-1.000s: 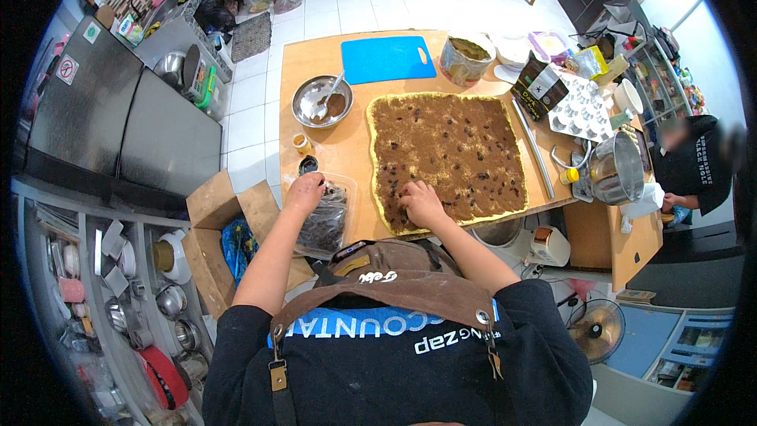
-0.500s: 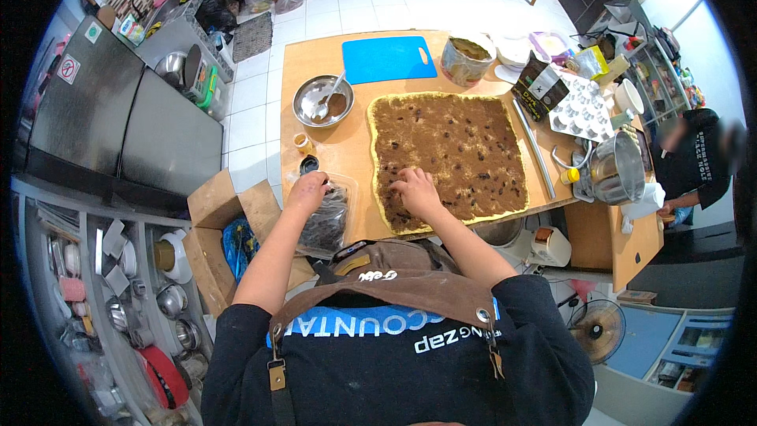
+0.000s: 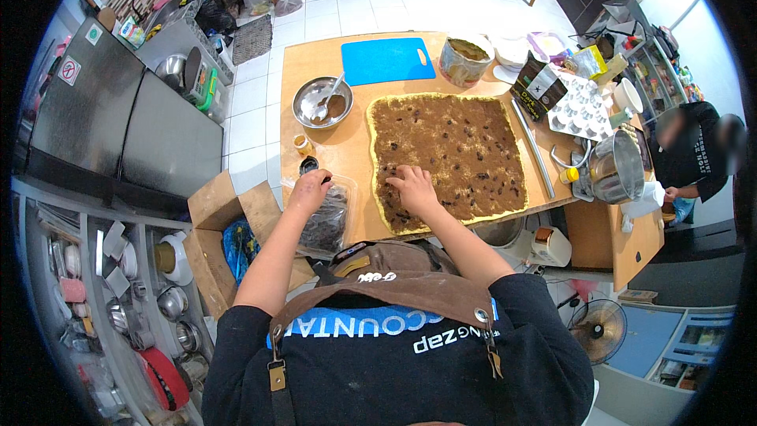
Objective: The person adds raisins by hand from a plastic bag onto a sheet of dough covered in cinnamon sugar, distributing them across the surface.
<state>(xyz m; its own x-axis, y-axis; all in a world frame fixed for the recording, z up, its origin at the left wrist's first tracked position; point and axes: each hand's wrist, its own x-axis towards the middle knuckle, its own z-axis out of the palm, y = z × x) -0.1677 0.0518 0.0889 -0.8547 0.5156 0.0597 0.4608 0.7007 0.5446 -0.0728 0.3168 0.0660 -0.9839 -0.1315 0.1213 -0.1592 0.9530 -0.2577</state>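
A rectangular sheet of yellow dough (image 3: 449, 150), spread with brown powder and dotted with dark raisin-like pieces, lies on the table. On its left part rests my right hand (image 3: 415, 192), fingers stretched out and a little apart over the filling. My left hand (image 3: 310, 191) is over the far end of a clear plastic container (image 3: 325, 225) of dark pieces, its fingers closed together. What they pinch is too small to make out. Just beyond that hand stand a black round lid (image 3: 308, 164) and a small jar (image 3: 302, 143).
A steel bowl (image 3: 315, 116) with a spoon and brown powder sits at the left, a blue cutting board (image 3: 386, 60) at the back. Right of the dough are a metal tube (image 3: 534, 148), a muffin tray (image 3: 579, 106) and a mixer bowl (image 3: 617, 166). Another person (image 3: 690, 150) is at far right.
My right hand has shifted slightly on the dough, its fingers straighter. My left hand stays by the container. The other person at the right has moved a little toward the table.
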